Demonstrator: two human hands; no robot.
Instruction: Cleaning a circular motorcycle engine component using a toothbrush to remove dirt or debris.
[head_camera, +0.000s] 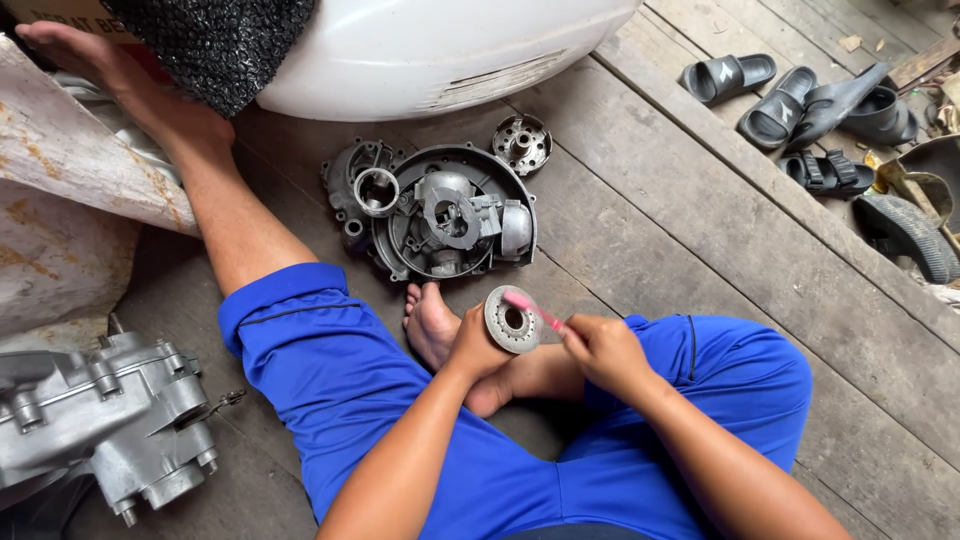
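Sitting on the plank floor (640, 230), I am gripping a round metal disc (512, 320) in my closed left hand (472, 345) above my foot, right fingers (578, 338) pinching a pink brush (533, 310), angling bristles into its centre recess.

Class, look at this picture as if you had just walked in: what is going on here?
A person in blue shorts sits on a wooden plank floor. The left hand holds up a round metal part, and the right hand puts a pink brush to its face. On the floor ahead lie an open engine cover with parts in it and a small round hub. A grey engine casing sits at the left; dark sandals lie at the upper right.
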